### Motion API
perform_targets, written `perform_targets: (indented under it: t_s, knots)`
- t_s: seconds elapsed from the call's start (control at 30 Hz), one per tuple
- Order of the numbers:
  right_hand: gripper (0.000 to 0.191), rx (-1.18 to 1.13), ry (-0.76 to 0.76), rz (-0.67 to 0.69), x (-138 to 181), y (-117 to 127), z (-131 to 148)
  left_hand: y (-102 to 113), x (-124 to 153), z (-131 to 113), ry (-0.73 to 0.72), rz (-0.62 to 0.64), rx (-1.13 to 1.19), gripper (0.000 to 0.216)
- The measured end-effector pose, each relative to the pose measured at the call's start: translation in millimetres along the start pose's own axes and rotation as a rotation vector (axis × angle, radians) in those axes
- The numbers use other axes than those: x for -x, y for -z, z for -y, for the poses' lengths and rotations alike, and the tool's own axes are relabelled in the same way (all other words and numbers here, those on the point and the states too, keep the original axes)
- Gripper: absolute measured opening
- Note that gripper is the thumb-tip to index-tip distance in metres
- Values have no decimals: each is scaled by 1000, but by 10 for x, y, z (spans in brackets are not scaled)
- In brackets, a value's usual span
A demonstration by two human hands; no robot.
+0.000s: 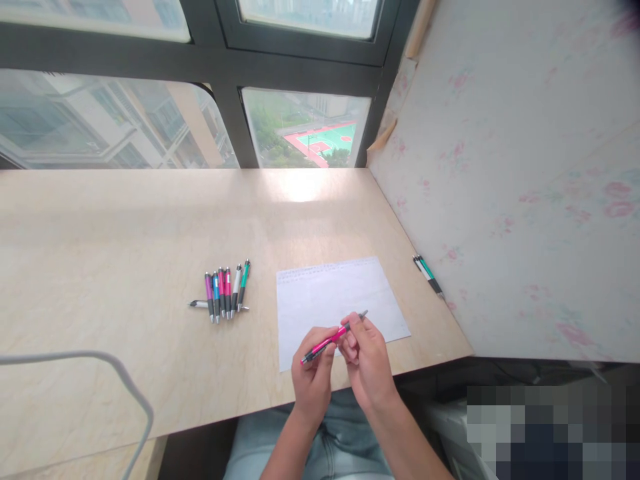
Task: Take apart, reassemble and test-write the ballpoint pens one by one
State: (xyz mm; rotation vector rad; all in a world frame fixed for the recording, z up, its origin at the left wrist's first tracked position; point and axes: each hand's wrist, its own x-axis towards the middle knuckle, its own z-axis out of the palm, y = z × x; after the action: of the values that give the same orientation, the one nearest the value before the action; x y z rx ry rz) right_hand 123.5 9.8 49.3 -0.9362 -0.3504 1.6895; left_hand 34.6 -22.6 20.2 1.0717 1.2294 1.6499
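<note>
- A slim, round pink and black pen is held up in front of the body, over the near part of a flat, white paper sheet.
- The pen is pinched by two hands: by the left hand near its dark end, and by the right hand near its thin grey end. In each grip, thumb and fingers are pressed onto the pen.
- The pen is held on a slant. Its dark end is pointed left and back toward the body; its grey end is pointed right and away, past the right fingers.
- The pen is touched by both hands, so neither is nearer. Small parts of it are hidden by fingers.
- Faint writing is seen along the sheet's far edge. Part of its near edge is covered by the hands.
- Left of the sheet, on the pale, smooth bench, a row of six coloured pens is laid across a white and black pen.
- Right of the sheet, a green pen and a white pen are laid beside the flowered, white wall.
- A bent grey cable is seen at the near left, well apart from the hands.
</note>
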Motion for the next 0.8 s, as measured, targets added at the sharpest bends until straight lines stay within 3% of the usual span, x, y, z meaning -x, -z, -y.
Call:
perform_targets:
  t_s: [0.13, 0.27, 0.37, 0.5, 0.63, 0.8]
  knots:
    - [27, 85, 147, -43, 5, -18, -99, -236, 19, 17, 311, -286, 308, 26]
    - [25, 169, 172, 32, -61, 75, -164, -293, -26, -61, 512, -418, 531, 29]
    - [23, 213, 133, 103, -94, 158, -142, -262, -39, -114, 560, -423, 557, 29]
    - [30, 285, 84, 106, -138, 241, -49, -178, -54, -95, 539, -376, 397, 36]
    - [33, 498, 98, 91, -215, 317, 64, -63, -80, -19, 519, -297, 224, 39]
    - [21, 744, 172, 178, -252, 373, 215, -4, -94, 0, 543, -284, 219, 40]
